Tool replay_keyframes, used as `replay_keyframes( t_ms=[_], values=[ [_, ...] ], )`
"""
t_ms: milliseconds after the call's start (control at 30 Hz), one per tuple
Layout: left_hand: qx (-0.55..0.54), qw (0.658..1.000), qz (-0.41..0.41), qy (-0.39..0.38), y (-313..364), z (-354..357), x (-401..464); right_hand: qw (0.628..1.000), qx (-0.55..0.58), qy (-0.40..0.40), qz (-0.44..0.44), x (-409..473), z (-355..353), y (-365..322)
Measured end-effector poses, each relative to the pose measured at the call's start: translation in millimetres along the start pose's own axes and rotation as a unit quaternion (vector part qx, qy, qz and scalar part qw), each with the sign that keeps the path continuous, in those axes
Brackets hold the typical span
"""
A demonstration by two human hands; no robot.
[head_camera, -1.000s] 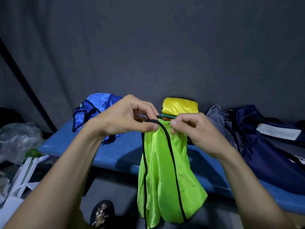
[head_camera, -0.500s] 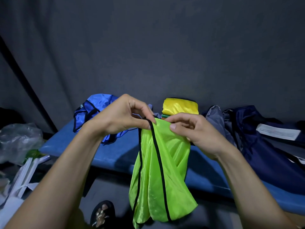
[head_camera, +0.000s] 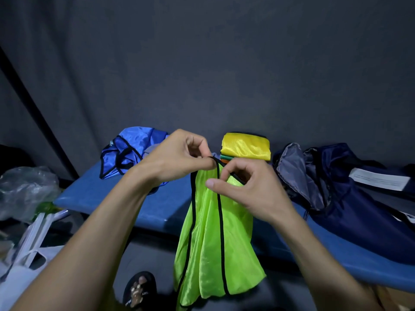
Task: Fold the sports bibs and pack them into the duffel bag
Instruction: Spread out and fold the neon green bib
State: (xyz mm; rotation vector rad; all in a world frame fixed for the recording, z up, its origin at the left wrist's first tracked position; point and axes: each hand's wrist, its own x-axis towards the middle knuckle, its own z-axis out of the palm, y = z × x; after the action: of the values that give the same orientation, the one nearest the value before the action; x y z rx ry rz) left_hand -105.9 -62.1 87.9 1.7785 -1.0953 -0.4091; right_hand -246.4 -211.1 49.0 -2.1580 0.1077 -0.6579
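Above blue surface [head_camera: 125, 198], left hand [head_camera: 177, 158] and right hand [head_camera: 249, 187] pinch green bib [head_camera: 208, 243] beside duffel bag [head_camera: 350, 209].

Clear plastic bag [head_camera: 23, 189], white bags [head_camera: 29, 254], perhaps a sandal [head_camera: 139, 288].

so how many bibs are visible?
At least 3: lime-green satin bib held up by both hands, crumpled blue bib back left, folded yellow bib topping a stack; more hidden beneath.
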Motion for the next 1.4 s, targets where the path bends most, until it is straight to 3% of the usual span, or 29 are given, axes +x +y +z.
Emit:
replay_keyframes(
  t_ms=[67, 133, 300, 433, 633, 767, 867, 1000, 1233, 1300, 1400],
  values=[
    [0.003, 1.0, 0.001, -0.004, 0.0, 2.7, 0.2, 0.993, -0.098, 0.069, -0.017, -1.8, 11.8, 0.1],
    [0.005, 1.0, 0.004, -0.003, 0.1, 2.0, 0.0, 0.99, -0.111, 0.085, -0.018, -0.2, 14.8, 2.3],
    [-0.002, 1.0, 0.023, 0.004, -1.6, -14.1, -3.5, 0.987, 0.145, -0.067, 0.017, 3.7, 0.5, 9.6],
    [0.006, 0.999, 0.025, 0.02, -4.5, -18.5, -5.9, 0.973, 0.183, -0.141, 0.025, 3.7, -8.4, 17.5],
    [-0.042, 0.99, 0.034, 0.132, -9.5, -20.5, -1.6, 0.974, 0.111, -0.194, 0.029, -3.3, -10.8, 27.0],
    [-0.042, 0.955, 0.051, 0.288, -18.3, -31.8, 1.3, 0.981, 0.092, -0.171, 0.008, -4.4, -22.0, 27.6],
    [-0.045, 0.938, 0.05, 0.341, -29.4, -45.5, 0.3, 0.983, 0.095, -0.154, -0.001, -3.5, -38.8, 40.0],
    [-0.08, 0.942, 0.035, 0.323, -29.7, -52.7, -6.2, 0.99, 0.087, -0.113, 0.023, -3.6, -65.0, 61.0],
    [-0.171, 0.956, 0.014, 0.239, -38.1, -67.7, -21.3, 0.989, -0.005, -0.138, 0.056, -10.6, -87.1, 77.5],
    [-0.212, 0.957, 0.011, 0.195, -38.9, -69.5, -25.2, 0.996, 0.003, -0.073, 0.048, -10.6, -84.9, 75.6],
    [-0.159, 0.987, -0.02, 0.017, -38.2, -71.7, -36.8, 0.983, 0.138, 0.104, 0.06, -4.8, -80.7, 67.8]
  ],
)
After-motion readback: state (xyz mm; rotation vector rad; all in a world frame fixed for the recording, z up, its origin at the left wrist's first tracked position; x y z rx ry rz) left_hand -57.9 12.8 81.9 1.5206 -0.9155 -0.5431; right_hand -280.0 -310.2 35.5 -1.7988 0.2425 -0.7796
